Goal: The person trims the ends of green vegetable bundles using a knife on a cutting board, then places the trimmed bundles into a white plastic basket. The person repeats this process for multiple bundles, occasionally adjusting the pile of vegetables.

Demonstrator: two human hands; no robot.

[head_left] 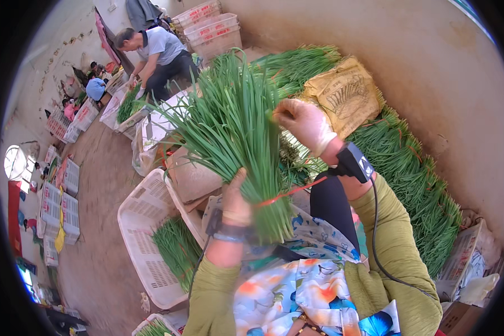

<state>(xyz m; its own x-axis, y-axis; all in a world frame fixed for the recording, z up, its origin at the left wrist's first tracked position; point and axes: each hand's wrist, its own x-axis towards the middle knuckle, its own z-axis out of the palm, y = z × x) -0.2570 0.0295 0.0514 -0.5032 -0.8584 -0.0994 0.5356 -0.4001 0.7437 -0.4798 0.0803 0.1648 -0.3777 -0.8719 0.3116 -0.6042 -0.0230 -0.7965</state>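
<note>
A large bunch of garlic chives (235,120) stands tilted in front of me, its long green leaves fanning up and away. My left hand (238,201), in a thin pale glove, is wrapped round its lower part. A red band (288,191) circles the bunch near the cut ends, one end sticking out to the right. My right hand (303,120), gloved too, is closed in a pinch beside the leaves on the right. A small yellowish bit shows at its fingertips, too small to name.
Piled bundles of chives (409,190) line the wall on the right, with a tan printed sack (344,95) on top. A white plastic crate (143,224) holding chives stands at my left. Beyond, a person (162,56) bends over another crate; stacked crates (213,31) stand behind.
</note>
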